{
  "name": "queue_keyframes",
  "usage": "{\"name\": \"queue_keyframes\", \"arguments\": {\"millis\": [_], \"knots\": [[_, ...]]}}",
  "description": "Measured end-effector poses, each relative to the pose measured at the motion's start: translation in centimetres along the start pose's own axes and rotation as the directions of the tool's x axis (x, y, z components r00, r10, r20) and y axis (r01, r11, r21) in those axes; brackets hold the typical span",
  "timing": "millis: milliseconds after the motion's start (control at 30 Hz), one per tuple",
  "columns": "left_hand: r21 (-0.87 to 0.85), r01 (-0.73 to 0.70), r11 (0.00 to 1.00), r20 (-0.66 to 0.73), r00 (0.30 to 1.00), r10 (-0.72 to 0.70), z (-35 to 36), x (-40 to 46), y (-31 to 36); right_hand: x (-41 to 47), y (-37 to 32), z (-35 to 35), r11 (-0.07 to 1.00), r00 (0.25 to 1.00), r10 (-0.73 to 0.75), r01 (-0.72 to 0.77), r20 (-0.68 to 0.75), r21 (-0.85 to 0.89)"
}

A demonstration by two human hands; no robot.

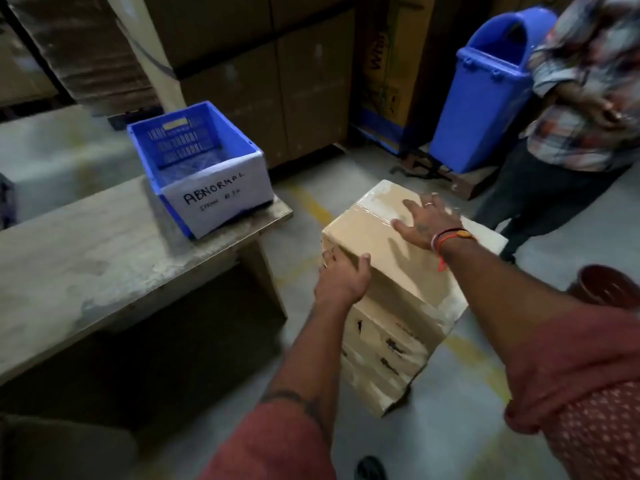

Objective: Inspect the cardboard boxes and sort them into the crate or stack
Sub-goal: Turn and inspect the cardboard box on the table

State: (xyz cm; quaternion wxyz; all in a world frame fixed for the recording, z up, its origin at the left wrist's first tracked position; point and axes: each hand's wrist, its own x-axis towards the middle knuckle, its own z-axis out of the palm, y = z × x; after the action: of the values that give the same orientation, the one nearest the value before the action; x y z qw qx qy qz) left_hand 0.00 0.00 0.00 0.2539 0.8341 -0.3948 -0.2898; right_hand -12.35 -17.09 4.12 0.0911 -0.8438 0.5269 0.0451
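A taped brown cardboard box [367, 233] tops a stack of cardboard boxes [384, 355] standing on the floor. My left hand [343, 277] grips the top box's near left corner, thumb on top and fingers down the side. My right hand [427, 220] lies flat on the box's top with its fingers spread over the clear tape. A blue crate [225, 143] with a white label reading ABNORMAL sits on the wooden table [86, 258] to the left, and nothing shows inside it.
A person in a patterned shirt [585, 98] stands at the right, close behind the stack. A blue bin [485, 95] stands at the back right. Large cartons [263, 64] wall off the back. A brown round container [606, 284] is at the right edge.
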Motion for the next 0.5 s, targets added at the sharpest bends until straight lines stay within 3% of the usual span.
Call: {"name": "queue_keyframes", "arguments": {"millis": [133,233,333,500], "knots": [[-0.303,0.214,0.929,0.127,0.975,-0.183,2.4,1.1,0.6,2.8,2.6,-0.8,0.987,0.987,0.146,-0.15,0.071,0.055],[-0.545,0.394,0.74,0.298,0.916,-0.268,3.7,0.6,0.9,3.8,3.3,-0.2,0.982,0.978,0.159,-0.171,0.138,0.083],[-0.643,0.439,0.627,0.355,0.897,-0.264,4.3,0.0,1.8,3.8,3.2,-0.1,0.984,0.986,0.14,-0.149,0.093,0.094],[-0.673,0.411,0.615,0.304,0.912,-0.277,3.7,0.6,1.9,3.5,2.2,-0.9,0.98,0.995,0.1,-0.095,-0.018,0.173]]}}
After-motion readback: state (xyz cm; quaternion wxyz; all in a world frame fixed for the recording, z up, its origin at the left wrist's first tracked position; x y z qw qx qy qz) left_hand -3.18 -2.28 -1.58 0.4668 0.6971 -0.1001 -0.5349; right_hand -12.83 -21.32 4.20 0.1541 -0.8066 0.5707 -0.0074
